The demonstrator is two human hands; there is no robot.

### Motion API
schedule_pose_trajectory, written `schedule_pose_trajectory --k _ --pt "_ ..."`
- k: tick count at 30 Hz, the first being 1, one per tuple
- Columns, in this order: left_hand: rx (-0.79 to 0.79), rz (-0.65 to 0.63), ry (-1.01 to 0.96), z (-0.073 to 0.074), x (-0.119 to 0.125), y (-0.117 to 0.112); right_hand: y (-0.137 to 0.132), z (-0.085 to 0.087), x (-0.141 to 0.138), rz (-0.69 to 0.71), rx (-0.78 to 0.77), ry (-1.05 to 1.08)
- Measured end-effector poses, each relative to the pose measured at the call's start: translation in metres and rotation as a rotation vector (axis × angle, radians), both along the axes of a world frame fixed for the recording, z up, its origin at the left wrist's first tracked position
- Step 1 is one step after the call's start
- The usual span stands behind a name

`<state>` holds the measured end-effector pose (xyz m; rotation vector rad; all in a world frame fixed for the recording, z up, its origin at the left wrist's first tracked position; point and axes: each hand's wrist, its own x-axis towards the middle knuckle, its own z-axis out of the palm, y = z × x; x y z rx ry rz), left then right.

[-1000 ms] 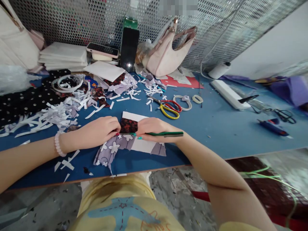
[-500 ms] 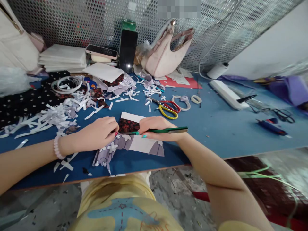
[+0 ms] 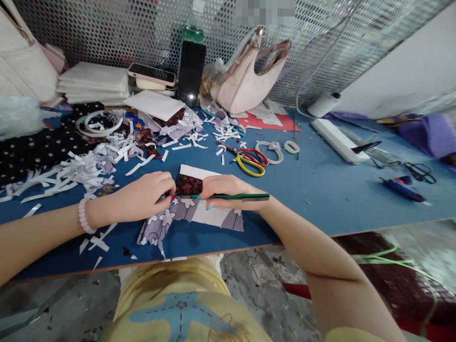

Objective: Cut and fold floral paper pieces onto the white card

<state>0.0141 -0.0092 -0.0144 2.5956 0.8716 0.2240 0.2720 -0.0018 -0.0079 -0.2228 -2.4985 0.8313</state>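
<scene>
With clock positions taken from the hands, a seated person works at a blue table point(image 3: 306, 175), on a layered fabric piece point(image 3: 188, 184) lying flat near the table's edge: a dark red-flowered band, white along its far side, lilac flowered cloth point(image 3: 167, 218) nearer the body. The left hand point(image 3: 153, 194), at nine o'clock, has thumb and fingers together, clamped on the piece's edge; the exact layer caught is hidden. The right hand point(image 3: 228, 191), at three, is closed around a slim green tool point(image 3: 245, 195), its tip pointing toward the left fingertips. The step appears to be fine work along the fold, and the next move would seem to call for a steady left pinch and a light, level tool. Scissors point(image 3: 251, 161) with red and yellow handles lie at two o'clock, shredded scraps point(image 3: 96, 171) at ten, a pale handbag point(image 3: 245, 85) at one. Beyond, at twelve, rises a perforated metal screen point(image 3: 142, 33); at six, a littered grey floor point(image 3: 256, 289).
</scene>
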Motion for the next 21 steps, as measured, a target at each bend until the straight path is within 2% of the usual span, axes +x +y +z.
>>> schedule_pose_trajectory --k 21 --pt "0.019 -0.02 -0.017 -0.0031 0.0008 0.0029 -0.0022 0.0004 -0.0013 -0.007 -0.026 -0.019"
